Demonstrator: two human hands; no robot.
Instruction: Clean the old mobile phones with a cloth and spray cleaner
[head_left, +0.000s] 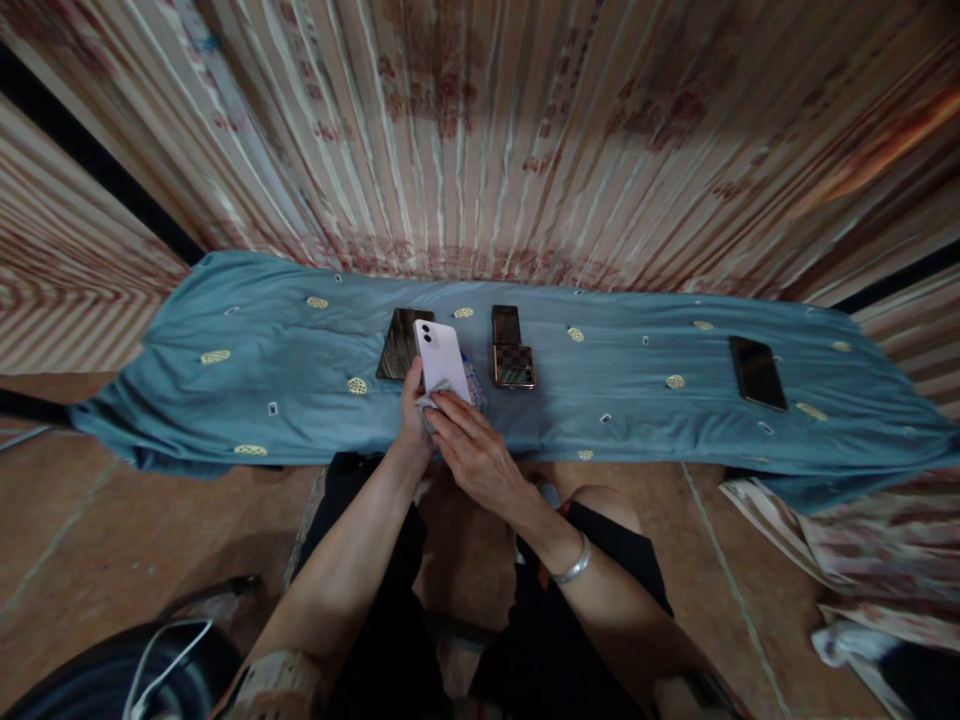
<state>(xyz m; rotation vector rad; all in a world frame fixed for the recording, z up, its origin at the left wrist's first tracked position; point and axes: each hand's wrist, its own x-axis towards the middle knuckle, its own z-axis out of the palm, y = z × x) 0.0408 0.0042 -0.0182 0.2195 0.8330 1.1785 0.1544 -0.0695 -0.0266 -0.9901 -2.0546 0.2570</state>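
A pale lilac smartphone (442, 357), its camera side up, is held over the near edge of the cloth-covered table. My left hand (413, 418) is closed round its lower left side. Across the phone's lower back lies my right hand (472, 445), fingers pressing a small grey wipe (433, 398) against it. Just behind the phone, a dark tablet-like device (397, 345) lies flat, partly covered. A blue patterned packet (474, 385) shows beside the phone, mostly hidden. To the right rests an open flip phone (513, 350) with a checked pattern.
Blue cloth (637, 430) with yellow motifs covers the long table. A black phone (757, 372) lies at its right end. Striped curtains (480, 140) hang behind. At lower left, a white cable (169, 655) lies on a round black stool (112, 680).
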